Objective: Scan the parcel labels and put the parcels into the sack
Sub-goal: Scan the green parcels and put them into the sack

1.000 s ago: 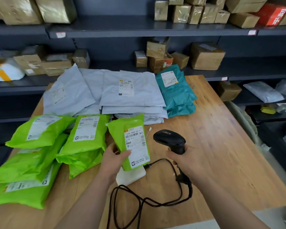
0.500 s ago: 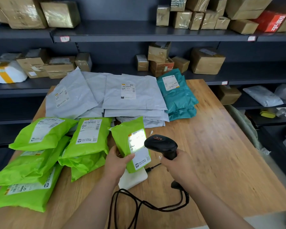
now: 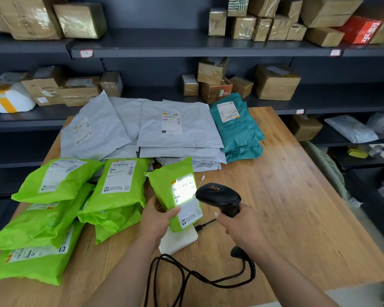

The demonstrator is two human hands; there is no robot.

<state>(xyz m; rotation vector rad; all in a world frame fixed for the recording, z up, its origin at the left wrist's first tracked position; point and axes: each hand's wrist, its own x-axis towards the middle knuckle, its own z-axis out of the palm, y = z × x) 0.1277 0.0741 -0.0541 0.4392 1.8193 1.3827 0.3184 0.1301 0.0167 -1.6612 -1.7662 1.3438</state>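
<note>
Over the near edge of the wooden desk (image 3: 286,207), the left hand (image 3: 155,220) grips a green parcel (image 3: 164,187) by its lower side, holding it upright and tilted with its label (image 3: 185,197) facing the right. The right hand (image 3: 242,227) is clenched around the handle of a black scanner (image 3: 218,196), whose head points at the label just beside it; a bright patch of light covers the label's upper part. The scanner's black cable (image 3: 186,278) loops across the desk toward the near edge. Under the held parcel lies a flat white pad (image 3: 182,240).

To the left, more green parcels (image 3: 60,207) lie in overlapping heaps, labels up. Behind them is a stack of grey mail bags (image 3: 175,134), with a pile of teal bags (image 3: 239,134) touching its right side.

Beyond the desk, dark shelves (image 3: 164,45) line the wall, holding taped cardboard boxes (image 3: 275,83) in rows, a red box (image 3: 361,29) at upper right, and a white bundle with yellow tape (image 3: 8,98) at left. No sack can be made out with certainty.
</note>
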